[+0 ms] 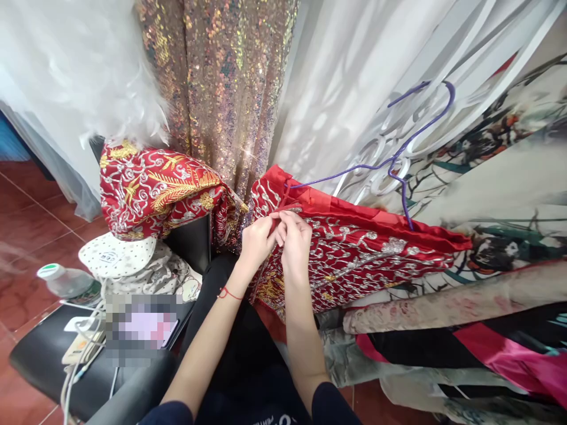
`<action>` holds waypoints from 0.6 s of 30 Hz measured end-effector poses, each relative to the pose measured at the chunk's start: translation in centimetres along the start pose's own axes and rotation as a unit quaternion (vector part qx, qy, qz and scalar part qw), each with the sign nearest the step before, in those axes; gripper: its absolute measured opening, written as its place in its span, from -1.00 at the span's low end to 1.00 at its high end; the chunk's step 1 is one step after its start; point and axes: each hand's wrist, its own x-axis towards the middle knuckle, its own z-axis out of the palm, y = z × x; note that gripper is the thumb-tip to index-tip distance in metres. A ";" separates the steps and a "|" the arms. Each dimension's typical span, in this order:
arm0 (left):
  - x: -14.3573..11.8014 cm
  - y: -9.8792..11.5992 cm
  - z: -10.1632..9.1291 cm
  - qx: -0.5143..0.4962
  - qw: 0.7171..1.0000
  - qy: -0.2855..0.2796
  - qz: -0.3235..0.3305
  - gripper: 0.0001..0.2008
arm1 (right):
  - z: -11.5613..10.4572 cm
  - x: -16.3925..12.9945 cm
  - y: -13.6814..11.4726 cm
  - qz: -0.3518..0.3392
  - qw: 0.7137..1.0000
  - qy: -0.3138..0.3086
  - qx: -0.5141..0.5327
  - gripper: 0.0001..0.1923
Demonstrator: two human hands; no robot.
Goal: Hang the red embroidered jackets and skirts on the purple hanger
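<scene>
A red skirt-like garment point(354, 254) with silver and gold embroidery hangs in front of me, its plain red top edge on a purple wire hanger point(354, 168). My left hand point(258, 237) and my right hand point(295, 235) meet at the garment's left end. Both are closed in a pinch on a thin red ribbon point(290, 206) by that edge, close to the hanger's left end. The fingertips touch or nearly touch, and what lies between them is partly hidden. A matching red embroidered piece point(159, 189) is draped over a black chair back to the left.
On the black seat point(39, 360) lie a blurred phone point(146, 327), white cables point(73, 378), a bottle point(66, 282) and a white dotted cap point(117, 254). Sequined cloth point(225, 77) and white feathers point(75, 65) hang behind. Fabric rolls point(443, 295) are at right, beside white metal scrollwork point(469, 53).
</scene>
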 end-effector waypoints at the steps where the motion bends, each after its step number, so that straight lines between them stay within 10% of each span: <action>1: -0.1 0.2 0.1 0.000 1.000 0.008 0.000 -0.72 | 0.3 0.0 -0.4 -0.010 1.000 0.003 -0.002 -0.78; 18: -0.7 1.7 0.4 -0.020 0.999 0.036 -0.022 -0.69 | 1.5 0.4 -2.7 -0.061 0.996 0.059 0.006 -0.79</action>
